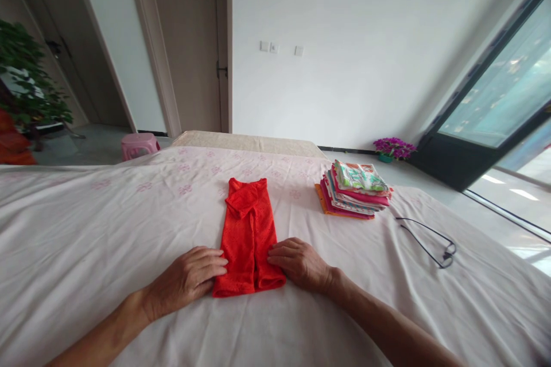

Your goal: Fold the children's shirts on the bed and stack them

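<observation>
A red garment [248, 235] lies folded into a narrow strip on the pale bedsheet [86, 241], running away from me. My left hand [189, 278] rests palm down at its near left edge, fingers stretched flat and touching the cloth. At the near right edge my right hand [299, 262] lies the same way, fingers flat and pointing at the fabric. Neither hand grips anything.
A stack of several folded colourful cloths [353, 188] sits on the bed at the right. A thin black cord [430, 241] lies further right. Beyond the bed are a pink stool [138, 144], a potted plant [26, 83], purple flowers [394, 148] and a glass door [499, 92].
</observation>
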Tool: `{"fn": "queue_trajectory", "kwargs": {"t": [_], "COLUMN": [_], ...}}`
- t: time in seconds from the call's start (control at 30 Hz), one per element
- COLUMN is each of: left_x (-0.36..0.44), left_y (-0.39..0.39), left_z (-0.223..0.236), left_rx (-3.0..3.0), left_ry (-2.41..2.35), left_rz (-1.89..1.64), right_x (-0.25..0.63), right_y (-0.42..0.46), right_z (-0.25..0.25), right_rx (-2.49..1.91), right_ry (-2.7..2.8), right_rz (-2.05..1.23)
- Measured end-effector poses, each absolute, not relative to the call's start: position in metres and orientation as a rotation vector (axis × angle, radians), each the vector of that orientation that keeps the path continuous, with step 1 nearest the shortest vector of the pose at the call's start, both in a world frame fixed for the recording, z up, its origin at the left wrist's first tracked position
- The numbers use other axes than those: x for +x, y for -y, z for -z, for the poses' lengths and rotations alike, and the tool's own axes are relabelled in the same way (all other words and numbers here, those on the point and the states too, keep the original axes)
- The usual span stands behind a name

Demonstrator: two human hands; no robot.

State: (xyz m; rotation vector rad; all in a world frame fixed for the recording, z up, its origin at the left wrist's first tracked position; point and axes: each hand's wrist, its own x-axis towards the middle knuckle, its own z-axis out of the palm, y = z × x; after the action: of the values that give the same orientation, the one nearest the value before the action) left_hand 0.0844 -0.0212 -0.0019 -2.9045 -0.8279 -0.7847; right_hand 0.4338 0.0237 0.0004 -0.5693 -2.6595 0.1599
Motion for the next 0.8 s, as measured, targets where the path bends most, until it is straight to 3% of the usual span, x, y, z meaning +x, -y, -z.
{"fn": "queue_trajectory", "kwargs": {"t": [0.27, 0.47, 0.6, 0.8], "left_x": [0.096, 0.114, 0.125, 0.128], "left_y": [0.016, 0.008, -0.012, -0.027], "left_z": [0.001, -0.008, -0.005, 0.007], "left_rx": [-2.996, -2.719, -2.487, -2.506], "left_ry": [0.921, 2.300, 2.851, 2.624], "left_rz": [1.036, 1.437, 1.582, 1.511], "right_x": [0.428, 0.407, 0.394, 0.389], "right_y": [-0.021, -0.030, -0.050, -0.057], "right_z": [-0.014, -0.017, -0.005, 0.007], "right_rx": [-0.550, -1.247, -1.496, -1.416], "right_ry": [2.550, 2.002, 1.744, 1.677], "right_rz": [-0.401, -0.927, -1.138, -1.137]}}
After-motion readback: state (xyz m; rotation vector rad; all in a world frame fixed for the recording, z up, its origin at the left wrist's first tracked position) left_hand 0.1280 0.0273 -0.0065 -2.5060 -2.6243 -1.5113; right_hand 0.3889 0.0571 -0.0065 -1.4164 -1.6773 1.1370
